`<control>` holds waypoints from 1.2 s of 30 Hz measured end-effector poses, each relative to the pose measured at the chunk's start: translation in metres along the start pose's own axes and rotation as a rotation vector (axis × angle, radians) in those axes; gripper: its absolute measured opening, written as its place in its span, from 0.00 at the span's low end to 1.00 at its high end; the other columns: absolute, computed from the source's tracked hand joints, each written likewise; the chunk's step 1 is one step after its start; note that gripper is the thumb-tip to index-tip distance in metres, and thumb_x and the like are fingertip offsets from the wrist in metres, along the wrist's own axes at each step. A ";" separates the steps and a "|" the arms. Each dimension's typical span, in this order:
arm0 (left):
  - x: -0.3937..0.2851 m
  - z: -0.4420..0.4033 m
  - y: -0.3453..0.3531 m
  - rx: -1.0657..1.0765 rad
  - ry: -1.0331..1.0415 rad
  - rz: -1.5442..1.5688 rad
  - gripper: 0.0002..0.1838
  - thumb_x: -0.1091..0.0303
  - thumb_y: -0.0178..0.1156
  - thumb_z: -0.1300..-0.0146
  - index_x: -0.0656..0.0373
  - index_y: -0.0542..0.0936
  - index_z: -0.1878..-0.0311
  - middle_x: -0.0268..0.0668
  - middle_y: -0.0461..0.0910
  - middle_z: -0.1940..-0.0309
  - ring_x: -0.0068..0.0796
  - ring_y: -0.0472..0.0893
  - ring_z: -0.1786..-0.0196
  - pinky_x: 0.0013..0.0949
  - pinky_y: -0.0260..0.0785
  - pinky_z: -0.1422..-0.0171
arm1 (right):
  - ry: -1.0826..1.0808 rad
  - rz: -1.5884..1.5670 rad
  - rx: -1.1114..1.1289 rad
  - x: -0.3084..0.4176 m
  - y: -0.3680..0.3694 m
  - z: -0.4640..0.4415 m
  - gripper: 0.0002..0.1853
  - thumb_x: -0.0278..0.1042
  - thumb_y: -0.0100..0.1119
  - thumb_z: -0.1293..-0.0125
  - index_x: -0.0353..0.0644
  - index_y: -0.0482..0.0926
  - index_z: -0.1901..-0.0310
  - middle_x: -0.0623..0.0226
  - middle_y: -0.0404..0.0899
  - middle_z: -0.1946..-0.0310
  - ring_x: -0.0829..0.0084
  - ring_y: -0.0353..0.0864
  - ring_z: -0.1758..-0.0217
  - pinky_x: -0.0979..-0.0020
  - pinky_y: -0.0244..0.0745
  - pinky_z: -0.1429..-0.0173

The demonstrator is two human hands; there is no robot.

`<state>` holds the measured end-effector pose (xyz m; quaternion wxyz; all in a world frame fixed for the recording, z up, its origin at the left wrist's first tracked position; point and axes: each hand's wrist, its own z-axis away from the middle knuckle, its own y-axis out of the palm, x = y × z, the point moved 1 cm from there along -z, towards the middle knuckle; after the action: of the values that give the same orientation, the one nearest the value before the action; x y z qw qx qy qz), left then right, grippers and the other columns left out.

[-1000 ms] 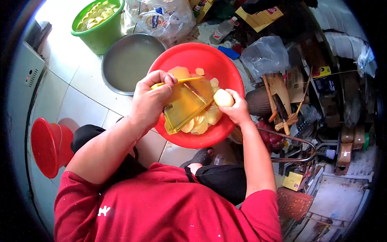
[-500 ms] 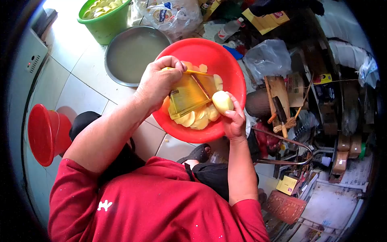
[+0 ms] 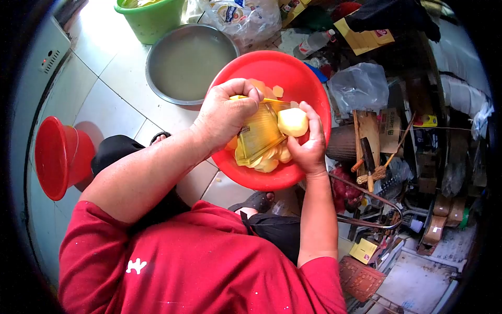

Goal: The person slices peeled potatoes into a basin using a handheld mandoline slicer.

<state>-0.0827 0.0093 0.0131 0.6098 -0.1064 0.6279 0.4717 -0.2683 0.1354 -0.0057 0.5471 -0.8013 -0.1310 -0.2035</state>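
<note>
My left hand [image 3: 227,112] is wrapped round the upper left edge of a translucent yellow slicer [image 3: 257,137], which is tilted over a red basin [image 3: 308,78]. A peeled potato [image 3: 293,122] is in my right hand [image 3: 311,144], its fingers closed round the side and its pale face toward the camera. The potato lies at the slicer's right part, overlapping it in view; whether it touches the blade cannot be told. Potato slices [image 3: 267,165] are piled in the basin under the slicer, with a few [image 3: 277,91] near its back.
A metal bowl of cloudy liquid [image 3: 192,64] stands left of the basin, with a green tub [image 3: 152,23] behind it. A red bucket [image 3: 58,157] is at far left. Plastic bags [image 3: 358,89], a bottle [image 3: 315,44], a hammer [image 3: 367,157] and a metal frame [image 3: 381,225] crowd the right.
The potato in my right hand has moved up and left over the slicer, its cut face now showing. The slicer's tilt has changed slightly. The camera view has shifted a little.
</note>
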 end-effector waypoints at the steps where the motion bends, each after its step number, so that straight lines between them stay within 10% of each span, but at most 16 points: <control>1: 0.001 0.000 0.000 -0.009 0.001 0.022 0.05 0.80 0.52 0.45 0.57 0.74 0.69 0.29 0.75 0.61 0.22 0.72 0.56 0.25 0.65 0.46 | 0.121 -0.386 -0.066 -0.004 0.009 0.007 0.37 0.15 0.52 0.52 0.40 0.63 0.35 0.54 0.68 0.39 0.58 0.67 0.34 0.61 0.62 0.30; 3: 0.005 -0.002 -0.001 0.001 0.023 0.016 0.05 0.80 0.52 0.45 0.58 0.74 0.70 0.30 0.75 0.61 0.22 0.72 0.56 0.26 0.65 0.46 | 0.255 -0.873 -0.104 -0.012 0.014 0.016 0.38 0.18 0.55 0.43 0.37 0.53 0.30 0.56 0.61 0.33 0.65 0.64 0.32 0.65 0.60 0.29; 11: 0.003 0.001 0.001 -0.032 0.001 0.041 0.05 0.79 0.52 0.47 0.58 0.74 0.71 0.30 0.75 0.60 0.22 0.72 0.57 0.26 0.65 0.46 | 0.446 -0.843 -0.231 -0.006 0.035 0.020 0.35 0.23 0.60 0.39 0.36 0.57 0.32 0.59 0.70 0.42 0.69 0.71 0.40 0.65 0.65 0.33; 23: 0.003 -0.002 0.003 -0.024 -0.003 0.011 0.05 0.79 0.51 0.48 0.57 0.74 0.70 0.31 0.75 0.59 0.23 0.72 0.56 0.27 0.66 0.46 | 0.684 -1.945 -0.459 -0.006 0.010 0.038 0.24 0.42 0.52 0.34 0.35 0.71 0.41 0.53 0.76 0.44 0.47 0.72 0.40 0.52 0.75 0.42; 36: 0.005 -0.001 0.000 -0.004 0.014 -0.006 0.05 0.78 0.51 0.47 0.57 0.74 0.69 0.30 0.76 0.59 0.23 0.73 0.55 0.26 0.65 0.45 | 0.576 -1.582 -0.467 0.007 0.022 0.036 0.26 0.33 0.53 0.37 0.36 0.65 0.37 0.53 0.71 0.41 0.55 0.72 0.38 0.56 0.70 0.36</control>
<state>-0.0848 0.0110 0.0088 0.6068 -0.1125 0.6309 0.4703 -0.2457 0.1613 -0.0316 0.0788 -0.4841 -0.4604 -0.7399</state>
